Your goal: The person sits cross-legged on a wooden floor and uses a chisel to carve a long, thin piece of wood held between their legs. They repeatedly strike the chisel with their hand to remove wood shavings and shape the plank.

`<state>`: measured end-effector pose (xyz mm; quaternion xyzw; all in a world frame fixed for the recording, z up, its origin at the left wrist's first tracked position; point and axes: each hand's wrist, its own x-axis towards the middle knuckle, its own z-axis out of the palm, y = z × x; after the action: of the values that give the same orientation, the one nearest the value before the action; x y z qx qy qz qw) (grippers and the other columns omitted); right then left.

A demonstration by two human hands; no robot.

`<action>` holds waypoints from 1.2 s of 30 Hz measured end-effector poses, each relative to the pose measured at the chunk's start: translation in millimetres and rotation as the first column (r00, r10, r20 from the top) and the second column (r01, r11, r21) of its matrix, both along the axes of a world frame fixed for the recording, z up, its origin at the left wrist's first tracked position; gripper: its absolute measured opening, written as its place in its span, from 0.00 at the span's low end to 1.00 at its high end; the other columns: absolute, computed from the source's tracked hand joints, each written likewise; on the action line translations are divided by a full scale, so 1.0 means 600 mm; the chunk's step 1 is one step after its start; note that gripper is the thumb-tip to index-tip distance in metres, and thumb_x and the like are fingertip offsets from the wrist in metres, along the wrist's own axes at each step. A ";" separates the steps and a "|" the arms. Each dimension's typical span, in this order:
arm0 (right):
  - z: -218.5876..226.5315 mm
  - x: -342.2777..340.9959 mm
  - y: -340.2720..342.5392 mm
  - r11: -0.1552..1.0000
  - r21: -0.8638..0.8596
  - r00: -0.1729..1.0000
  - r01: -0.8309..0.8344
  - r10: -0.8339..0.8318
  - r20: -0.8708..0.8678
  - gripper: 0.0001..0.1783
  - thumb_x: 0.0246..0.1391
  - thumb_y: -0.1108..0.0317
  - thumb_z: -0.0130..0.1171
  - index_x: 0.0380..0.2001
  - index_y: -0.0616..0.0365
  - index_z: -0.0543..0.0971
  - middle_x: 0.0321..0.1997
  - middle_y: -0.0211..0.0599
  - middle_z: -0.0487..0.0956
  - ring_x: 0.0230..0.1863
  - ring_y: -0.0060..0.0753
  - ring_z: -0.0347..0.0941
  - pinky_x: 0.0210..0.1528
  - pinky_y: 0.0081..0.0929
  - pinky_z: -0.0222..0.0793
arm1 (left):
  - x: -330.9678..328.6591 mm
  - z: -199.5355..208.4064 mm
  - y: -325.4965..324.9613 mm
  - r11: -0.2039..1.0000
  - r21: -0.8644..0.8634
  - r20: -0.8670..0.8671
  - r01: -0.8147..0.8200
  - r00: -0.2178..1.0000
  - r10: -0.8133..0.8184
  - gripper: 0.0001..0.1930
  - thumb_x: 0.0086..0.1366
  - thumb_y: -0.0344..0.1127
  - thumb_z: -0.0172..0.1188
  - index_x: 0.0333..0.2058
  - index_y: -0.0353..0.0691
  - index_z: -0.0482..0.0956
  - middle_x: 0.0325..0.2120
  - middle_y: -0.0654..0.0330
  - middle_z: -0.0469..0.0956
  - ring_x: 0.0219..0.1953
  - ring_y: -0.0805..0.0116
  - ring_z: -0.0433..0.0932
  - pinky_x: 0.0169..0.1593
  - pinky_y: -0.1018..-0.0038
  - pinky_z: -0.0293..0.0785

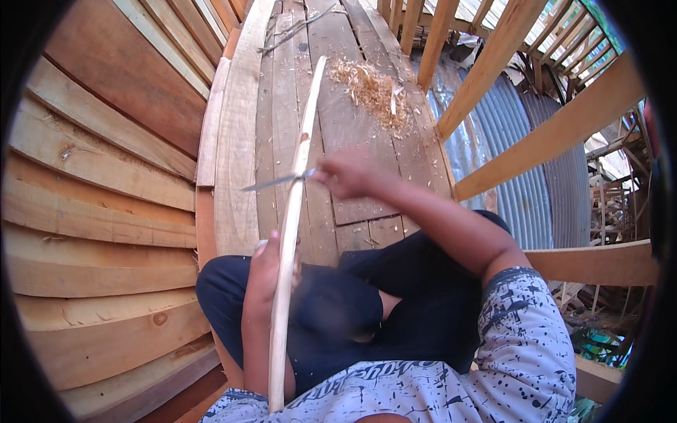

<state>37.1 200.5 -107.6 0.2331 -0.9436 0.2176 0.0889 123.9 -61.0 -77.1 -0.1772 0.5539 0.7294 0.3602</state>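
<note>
A long pale wooden stick (283,296), peeled of bark, slants from my chest up and away over the plank floor. My left hand (266,266) is wrapped round it near my left knee, fingers partly hidden behind the wood. Farther along, my right hand (344,176), a little blurred, grips a knife (271,183) by its handle. The blade points left and lies across the stick, seeming to touch it. A dark brown knot marks the stick beyond the blade.
Curly wood shavings (374,95) lie heaped on the plank floor (352,151), near a thin twig (296,28) at the far end. A board wall (106,162) rises at left. Wooden railing posts (486,67) stand at right, with corrugated metal sheets (508,155) beyond them.
</note>
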 end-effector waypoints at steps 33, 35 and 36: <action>0.006 -0.006 0.008 0.993 -0.063 0.985 0.104 -0.094 0.143 0.23 0.60 0.47 0.54 0.20 0.52 0.76 0.14 0.46 0.74 0.20 0.55 0.75 0.24 0.47 0.68 | -0.006 0.018 0.018 0.999 0.030 0.060 -0.032 0.998 0.030 0.24 0.78 0.53 0.37 0.40 0.36 0.72 0.12 0.62 0.65 0.08 0.73 0.61 0.12 0.76 0.58; 0.024 0.028 -0.033 0.996 -0.082 0.997 -0.027 0.033 0.067 0.23 0.61 0.47 0.54 0.21 0.52 0.77 0.14 0.46 0.74 0.20 0.55 0.75 0.23 0.46 0.68 | -0.011 0.014 0.001 0.992 0.122 0.049 -0.017 0.999 0.011 0.24 0.78 0.53 0.38 0.40 0.36 0.72 0.12 0.62 0.66 0.09 0.73 0.62 0.12 0.77 0.59; 0.037 0.044 -0.048 0.992 -0.092 0.996 -0.083 0.086 0.035 0.23 0.61 0.47 0.53 0.21 0.53 0.78 0.14 0.45 0.75 0.20 0.55 0.75 0.23 0.46 0.68 | -0.009 0.014 -0.006 0.986 0.164 0.050 0.000 0.999 -0.008 0.24 0.78 0.53 0.38 0.40 0.36 0.72 0.13 0.62 0.66 0.09 0.73 0.62 0.13 0.77 0.59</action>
<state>63.5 171.6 -85.2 0.2643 -0.9236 0.2684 0.0717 118.3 -64.3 -68.8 -0.1642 0.4832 0.7670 0.3890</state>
